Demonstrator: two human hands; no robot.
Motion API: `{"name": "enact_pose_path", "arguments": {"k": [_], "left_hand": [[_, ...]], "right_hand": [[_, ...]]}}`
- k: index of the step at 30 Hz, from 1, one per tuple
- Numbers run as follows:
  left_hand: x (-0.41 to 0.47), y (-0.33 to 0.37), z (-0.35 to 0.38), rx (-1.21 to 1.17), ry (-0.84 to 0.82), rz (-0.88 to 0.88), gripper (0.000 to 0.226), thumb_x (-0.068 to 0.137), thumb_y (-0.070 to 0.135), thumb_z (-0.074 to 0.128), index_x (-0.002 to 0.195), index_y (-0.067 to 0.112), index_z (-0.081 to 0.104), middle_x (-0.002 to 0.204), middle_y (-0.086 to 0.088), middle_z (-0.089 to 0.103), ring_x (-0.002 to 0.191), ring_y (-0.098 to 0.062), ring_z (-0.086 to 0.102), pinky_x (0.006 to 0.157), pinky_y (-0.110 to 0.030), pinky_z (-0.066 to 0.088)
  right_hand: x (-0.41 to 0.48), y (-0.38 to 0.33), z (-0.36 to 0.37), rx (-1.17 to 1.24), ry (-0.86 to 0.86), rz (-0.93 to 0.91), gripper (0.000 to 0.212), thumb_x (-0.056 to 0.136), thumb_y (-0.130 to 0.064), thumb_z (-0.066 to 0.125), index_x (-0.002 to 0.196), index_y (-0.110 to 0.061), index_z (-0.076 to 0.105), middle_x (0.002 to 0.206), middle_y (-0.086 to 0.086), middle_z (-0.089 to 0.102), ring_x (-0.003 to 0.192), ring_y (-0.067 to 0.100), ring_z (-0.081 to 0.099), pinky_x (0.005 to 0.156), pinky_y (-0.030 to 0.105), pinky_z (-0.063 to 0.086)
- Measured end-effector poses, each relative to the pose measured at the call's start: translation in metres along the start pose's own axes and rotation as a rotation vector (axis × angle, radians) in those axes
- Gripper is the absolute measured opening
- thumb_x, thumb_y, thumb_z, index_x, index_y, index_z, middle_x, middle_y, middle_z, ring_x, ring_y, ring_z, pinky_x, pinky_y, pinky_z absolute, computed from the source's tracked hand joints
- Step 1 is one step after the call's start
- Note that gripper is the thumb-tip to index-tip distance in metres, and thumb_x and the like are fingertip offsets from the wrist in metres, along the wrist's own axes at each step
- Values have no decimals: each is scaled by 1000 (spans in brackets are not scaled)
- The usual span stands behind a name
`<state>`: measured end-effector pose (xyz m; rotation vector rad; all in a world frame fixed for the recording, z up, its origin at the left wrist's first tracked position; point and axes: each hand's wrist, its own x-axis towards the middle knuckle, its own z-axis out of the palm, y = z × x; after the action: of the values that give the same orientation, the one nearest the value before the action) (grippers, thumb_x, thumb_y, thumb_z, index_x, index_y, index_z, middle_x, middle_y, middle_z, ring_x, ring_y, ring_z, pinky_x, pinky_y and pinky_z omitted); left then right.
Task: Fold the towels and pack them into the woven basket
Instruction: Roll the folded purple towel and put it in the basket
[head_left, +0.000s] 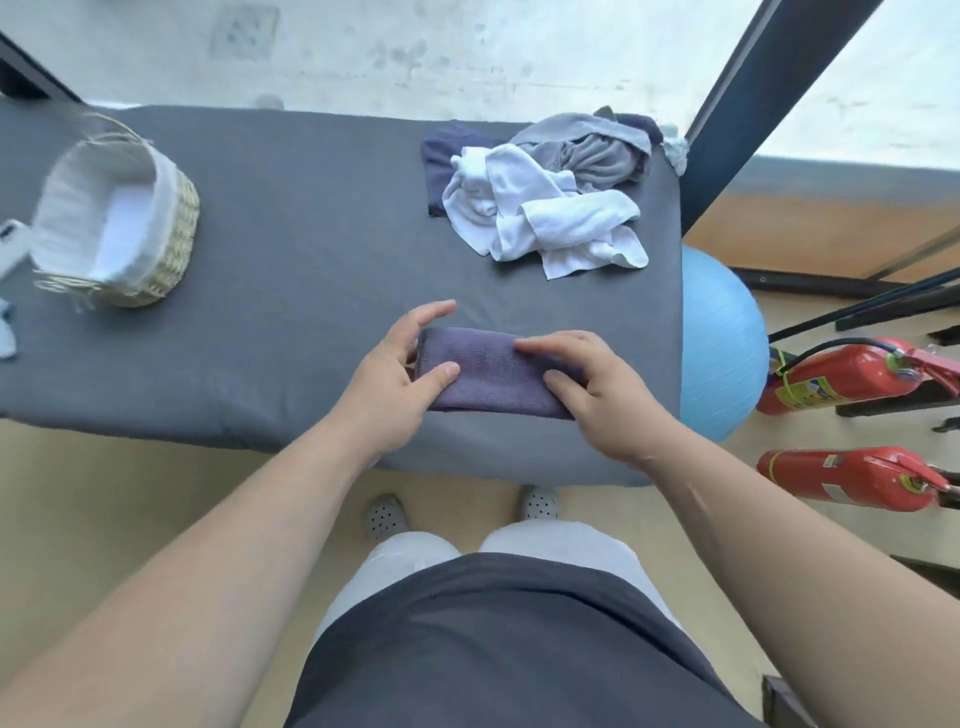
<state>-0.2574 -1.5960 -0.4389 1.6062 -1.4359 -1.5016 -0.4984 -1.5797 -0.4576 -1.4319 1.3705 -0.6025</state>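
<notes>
Both hands are on the purple towel, folded into a narrow band. The left hand wraps its left end, thumb on top, lower fingers curled round the edge, forefinger reaching past the far side. The right hand clasps the right end, fingers bent across the top and thumb near the near edge, and it hides that end completely. So both hands have hold of the cloth, which lies flat at the near edge of the grey table, right in front of the person. I'd call this the tail end of the fold: the band looks tidy, and it could take one more fold end to end, or go as it is. Either way, the next move calls for a firm hold so the layers don't slip open, then a long carry to the left. The woven basket sits far left, well apart from the hands, with its white liner showing, though I can't tell whether a towel is in it. At the far right, the pile of towels, white, grey and dark, waits unfolded, so plenty of the job remains. Off the table's right end are a blue ball and two red fire extinguishers.
</notes>
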Motion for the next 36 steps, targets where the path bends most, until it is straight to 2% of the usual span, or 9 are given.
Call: {"name": "enact_pose_path", "arguments": {"k": [5,9,14,18,21,24,28,32,36], "left_hand": [[-14,-9,-63,-31,49,99,41,95,-2,58,114,33,67,115,12,69,108,-6,62,95,-17,44],[-26,-34,-134,-45,106,107,35,95,0,60,111,30,68,112,15,69,105,-3,61,94,-16,44],[-47,-68,-255,31,92,69,32,95,10,63,114,36,67,107,8,69,88,-13,62,81,-19,51],[-58,-84,-352,126,61,55,32,96,16,62,114,43,65,107,11,68,95,-13,63,83,-31,56],[-55,-92,-400,139,77,20,31,95,21,63,112,47,64,106,3,67,94,-23,62,89,-43,56],[-44,-97,-431,143,92,0,32,91,25,69,112,48,63,109,8,67,93,-21,62,94,-39,53],[-21,-102,-463,98,108,-46,39,89,21,71,114,50,63,115,10,65,88,-17,62,88,-33,54],[-1,-107,-495,86,155,-105,46,88,11,63,117,47,63,114,15,62,79,-1,57,81,-28,51],[19,-112,-533,77,187,-151,51,87,4,56,116,46,63,106,20,61,71,8,53,78,-26,47]], "right_hand": [[22,-40,53,122,72,17,41,99,-2,51,103,-37,74,122,-12,64,115,3,59,102,24,42],[50,-82,111,222,68,64,31,100,-3,54,97,-27,74,92,-24,70,83,-4,59,76,11,42],[84,-143,210,248,92,93,22,98,-8,60,100,-26,74,81,-10,68,71,8,54,72,23,44],[101,-194,287,228,117,105,18,98,-9,62,105,-22,73,74,-14,61,55,0,50,58,11,38],[120,-225,323,205,119,115,15,96,-13,66,106,-22,73,89,-1,58,56,0,54,56,7,38],[142,-245,342,226,109,128,14,92,-15,71,104,-22,74,94,4,62,58,1,56,58,8,40],[181,-257,357,249,96,142,14,94,-13,69,103,-23,74,90,-1,62,60,0,54,61,9,41],[232,-260,377,264,35,155,23,101,-18,56,98,-31,75,103,-14,68,88,2,58,85,26,47],[275,-274,401,272,-3,168,29,100,-14,53,94,-32,75,99,-18,69,88,3,57,85,28,46]]}}
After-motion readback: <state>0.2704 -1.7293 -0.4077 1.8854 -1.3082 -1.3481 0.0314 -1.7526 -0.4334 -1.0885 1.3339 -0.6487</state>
